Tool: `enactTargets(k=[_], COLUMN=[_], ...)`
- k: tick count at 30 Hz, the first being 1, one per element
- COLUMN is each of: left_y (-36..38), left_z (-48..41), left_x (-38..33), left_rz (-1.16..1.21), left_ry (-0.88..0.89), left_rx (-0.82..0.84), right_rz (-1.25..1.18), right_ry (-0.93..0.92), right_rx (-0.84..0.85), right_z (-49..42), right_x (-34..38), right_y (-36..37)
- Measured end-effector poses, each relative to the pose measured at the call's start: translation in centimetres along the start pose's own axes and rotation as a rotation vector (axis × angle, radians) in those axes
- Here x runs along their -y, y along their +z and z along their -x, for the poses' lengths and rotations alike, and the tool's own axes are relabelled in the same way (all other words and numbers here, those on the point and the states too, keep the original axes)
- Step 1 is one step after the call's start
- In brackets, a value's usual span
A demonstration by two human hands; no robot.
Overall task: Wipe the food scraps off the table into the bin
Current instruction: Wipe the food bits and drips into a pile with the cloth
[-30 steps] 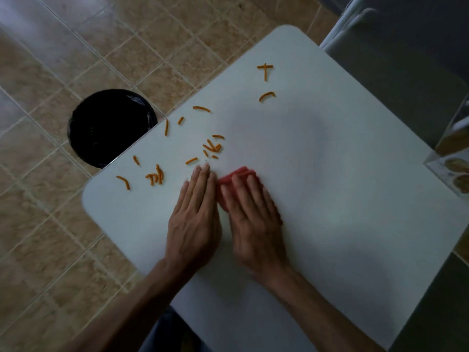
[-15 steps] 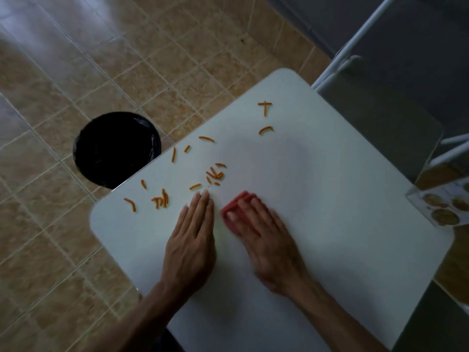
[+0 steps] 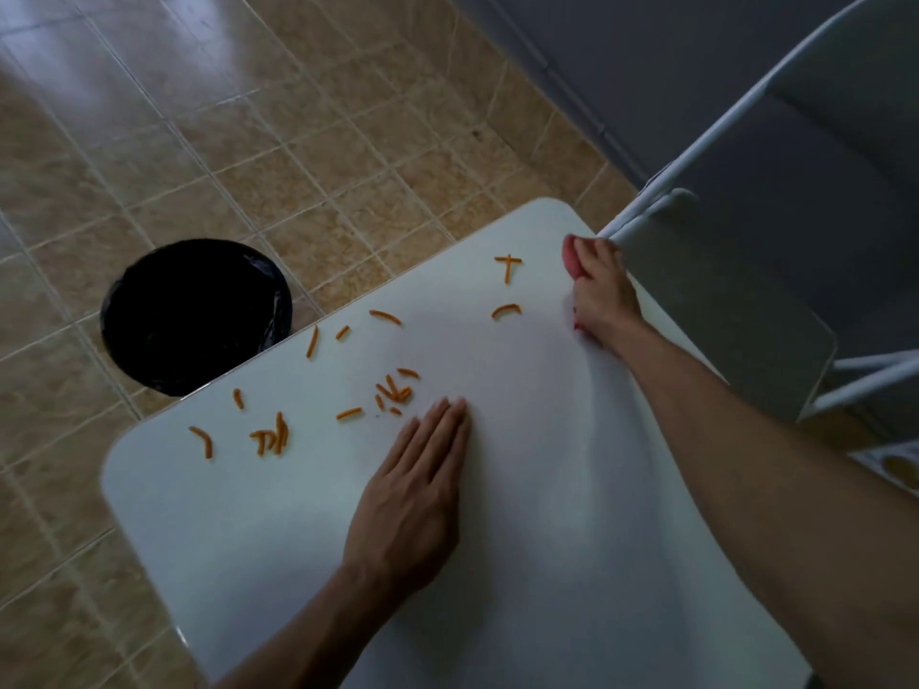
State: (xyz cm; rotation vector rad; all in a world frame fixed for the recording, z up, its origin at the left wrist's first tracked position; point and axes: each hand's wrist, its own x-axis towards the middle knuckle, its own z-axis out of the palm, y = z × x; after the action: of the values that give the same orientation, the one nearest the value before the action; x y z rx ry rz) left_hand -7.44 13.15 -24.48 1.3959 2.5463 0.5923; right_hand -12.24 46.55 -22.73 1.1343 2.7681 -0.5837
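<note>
The right hand [image 3: 599, 290] sits at the far edge of the white surface [image 3: 547, 489], fingers curled down over a pink cloth [image 3: 570, 256] that shows only as a sliver past the fingertips; the hand is closed on it and presses it to the surface. A white folding chair [image 3: 746, 116] stands just beyond that hand, its frame close to the knuckles. The left hand [image 3: 415, 494] lies flat and open on the surface, palm down, holding nothing.

The orange food scraps [image 3: 395, 390] are scattered to the left of the right hand. Two crossed pieces and one curved piece lie nearest it. A small heap lies just ahead of the left hand's fingertips, and more pieces trail off to that hand's far left, toward the surface's edge. The black-lined bin [image 3: 196, 315] stands on the tiled floor [image 3: 248, 116], beyond that same edge and partly under it.

By the look of it, no scrap has gone over the edge and the wiping stroke is only being set up: the cloth is placed behind the farthest scraps. The next move calls for a firm, flat sweep of the cloth leftward from the right hand's position, gathering the near pieces into the heap and driving all toward the edge above the bin. The left hand lies in that path and would likely need to shift. The aim matters, since only part of the bin's mouth lies under the edge.
</note>
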Motion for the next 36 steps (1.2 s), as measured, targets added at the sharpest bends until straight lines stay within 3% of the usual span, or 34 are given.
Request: enactTargets(k=[14,30,33,36], left_y=[0.0,-0.1,-0.7,-1.6], left_z=[0.0,1.1,3.6,7.1], left_x=[-0.3,0.4,0.9,1.7], left_rz=[-0.019,0.036,0.070,0.092], left_ry=[-0.030,0.045,0.063,0.019], left_rx=[0.061,0.038,0.039,0.017], right_rz=[-0.134,-0.144,-0.171,-0.214], right_ry=[-0.327,-0.561,-0.568,-0.505], right_rx=[0.174,0.243,0.206,0.013], right_z=[4.0,11.0,11.5,11.9], right_x=[8.3,10.9,10.3,8.9], right_y=[3.7,6.8,7.3,8.2])
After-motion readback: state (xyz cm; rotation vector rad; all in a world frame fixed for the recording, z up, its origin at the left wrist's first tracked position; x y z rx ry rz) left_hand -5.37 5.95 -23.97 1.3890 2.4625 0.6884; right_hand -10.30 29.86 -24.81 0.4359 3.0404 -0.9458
